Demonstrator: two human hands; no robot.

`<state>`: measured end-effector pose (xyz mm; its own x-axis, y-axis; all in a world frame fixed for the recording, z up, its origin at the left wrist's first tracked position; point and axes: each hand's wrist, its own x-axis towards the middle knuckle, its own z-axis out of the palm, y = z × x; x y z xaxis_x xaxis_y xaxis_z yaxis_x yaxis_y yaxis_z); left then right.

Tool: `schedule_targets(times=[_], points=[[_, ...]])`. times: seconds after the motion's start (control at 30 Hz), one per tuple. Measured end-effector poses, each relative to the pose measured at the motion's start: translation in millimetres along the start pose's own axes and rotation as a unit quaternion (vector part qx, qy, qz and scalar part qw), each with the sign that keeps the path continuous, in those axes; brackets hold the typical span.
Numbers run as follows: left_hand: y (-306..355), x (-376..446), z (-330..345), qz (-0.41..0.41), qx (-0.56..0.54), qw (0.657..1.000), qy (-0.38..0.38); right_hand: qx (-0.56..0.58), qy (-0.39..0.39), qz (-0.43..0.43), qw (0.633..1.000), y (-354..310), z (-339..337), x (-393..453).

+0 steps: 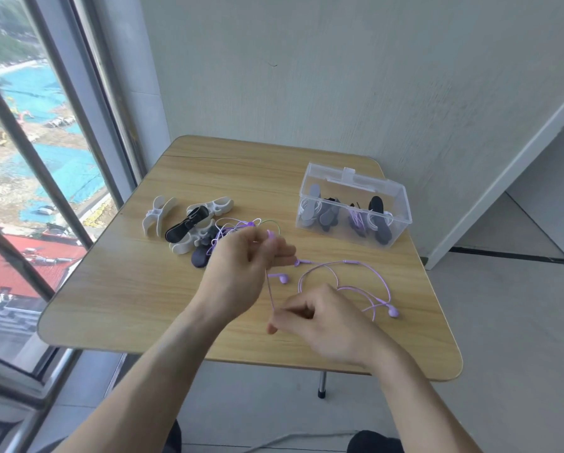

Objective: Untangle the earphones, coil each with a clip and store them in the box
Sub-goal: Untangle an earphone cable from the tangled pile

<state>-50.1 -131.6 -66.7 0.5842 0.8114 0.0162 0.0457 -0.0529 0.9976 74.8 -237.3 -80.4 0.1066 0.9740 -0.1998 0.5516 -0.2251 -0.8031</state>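
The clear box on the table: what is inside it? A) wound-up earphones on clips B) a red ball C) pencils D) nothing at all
A: through the walls of the clear box you can see several coiled earphones wrapped on grey and black clips, standing side by side, while the purple cable being worked on lies outside on the table.
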Motion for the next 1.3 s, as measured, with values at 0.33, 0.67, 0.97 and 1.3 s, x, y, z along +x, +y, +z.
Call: schedule_targets(times=[0.33,0.67,0.97,1.3], points=[[8,-4,-10,-0.133,0.089,0.952,-0.26,0.137,0.165,-0.016,0.977,9,-39,-7],[14,-3,3,-0.091,-0.248,0.961,-0.08,0.003,0.014,-0.005,1.0,7,-2,0],[-9,-1,-2,0.013,0.247,0.958,-0.143,0.134,-0.002,-0.022,0.991,1,-22,-4],[21,-3,-19,-0.165,-0.219,0.946,-0.175,0.131,0.09,-0.025,0.987,16,-55,-10]])
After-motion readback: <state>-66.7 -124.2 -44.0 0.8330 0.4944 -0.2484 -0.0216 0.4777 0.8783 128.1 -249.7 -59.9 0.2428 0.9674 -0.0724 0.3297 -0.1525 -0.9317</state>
